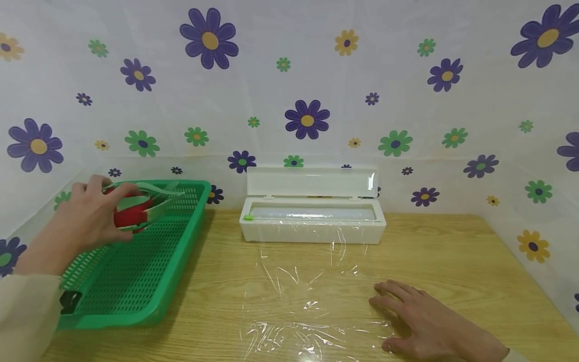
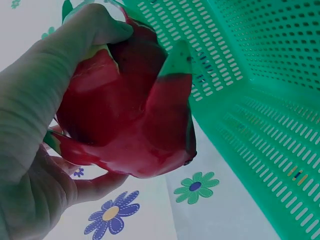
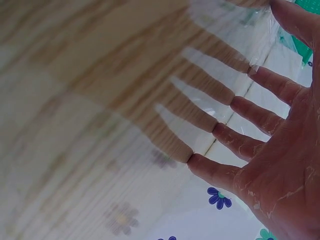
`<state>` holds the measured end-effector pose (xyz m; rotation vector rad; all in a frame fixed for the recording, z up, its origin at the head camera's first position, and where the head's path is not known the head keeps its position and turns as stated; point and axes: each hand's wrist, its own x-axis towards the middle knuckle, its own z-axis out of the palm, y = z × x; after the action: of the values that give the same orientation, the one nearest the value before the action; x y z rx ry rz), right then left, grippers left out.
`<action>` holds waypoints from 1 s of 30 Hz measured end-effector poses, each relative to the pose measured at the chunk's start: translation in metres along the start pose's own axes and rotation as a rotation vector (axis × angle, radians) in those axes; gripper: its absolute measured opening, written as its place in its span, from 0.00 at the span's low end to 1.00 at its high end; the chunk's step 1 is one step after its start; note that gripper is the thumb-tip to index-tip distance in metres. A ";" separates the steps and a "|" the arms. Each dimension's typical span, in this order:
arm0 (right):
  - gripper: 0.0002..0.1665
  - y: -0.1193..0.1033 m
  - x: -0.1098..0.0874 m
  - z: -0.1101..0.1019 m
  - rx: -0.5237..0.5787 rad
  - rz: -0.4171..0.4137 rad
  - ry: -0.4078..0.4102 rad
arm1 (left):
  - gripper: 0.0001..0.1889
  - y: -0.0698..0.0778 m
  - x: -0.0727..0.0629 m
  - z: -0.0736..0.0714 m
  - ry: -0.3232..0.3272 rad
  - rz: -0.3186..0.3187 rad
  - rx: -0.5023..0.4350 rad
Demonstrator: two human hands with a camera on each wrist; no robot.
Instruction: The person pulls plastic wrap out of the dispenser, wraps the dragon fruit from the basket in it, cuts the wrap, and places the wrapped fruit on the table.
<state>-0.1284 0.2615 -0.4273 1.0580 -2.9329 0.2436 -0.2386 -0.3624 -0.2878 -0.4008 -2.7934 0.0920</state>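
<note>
A red dragon fruit (image 2: 125, 115) with green-tipped scales is gripped by my left hand (image 1: 92, 213), thumb on one side and fingers curled round the other. In the head view the fruit is held over the green plastic basket (image 1: 181, 271). A sheet of clear cling film (image 1: 298, 311) stretches toward me across the table from the white dispenser box (image 1: 312, 232), whose lid (image 1: 312, 181) stands raised. My right hand (image 1: 420, 322) has its fingers spread at the film's right edge. In the right wrist view its fingertips (image 3: 220, 127) touch the tabletop, the thumb beside the film.
A roll of film (image 1: 312, 213) lies inside the box, with a small green slider (image 1: 249, 217) at the left of its front edge. Something black (image 1: 70, 301) sits at the basket's near left corner. A flower-print sheet (image 1: 271, 90) covers the walls behind the wooden table (image 1: 434, 251).
</note>
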 end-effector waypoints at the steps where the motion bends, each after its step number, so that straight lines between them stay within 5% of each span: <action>1: 0.42 0.000 0.000 0.000 0.006 0.005 -0.008 | 0.48 0.001 -0.001 0.000 0.003 0.002 -0.003; 17: 0.42 0.001 0.000 -0.001 0.015 0.005 -0.020 | 0.46 0.027 -0.009 -0.008 0.122 0.038 -0.030; 30: 0.43 0.001 -0.002 0.000 0.025 -0.011 -0.006 | 0.46 0.054 -0.015 -0.014 0.272 0.149 -0.064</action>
<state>-0.1276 0.2638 -0.4279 1.0793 -2.9365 0.2778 -0.2063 -0.3148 -0.2852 -0.5903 -2.5015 -0.0173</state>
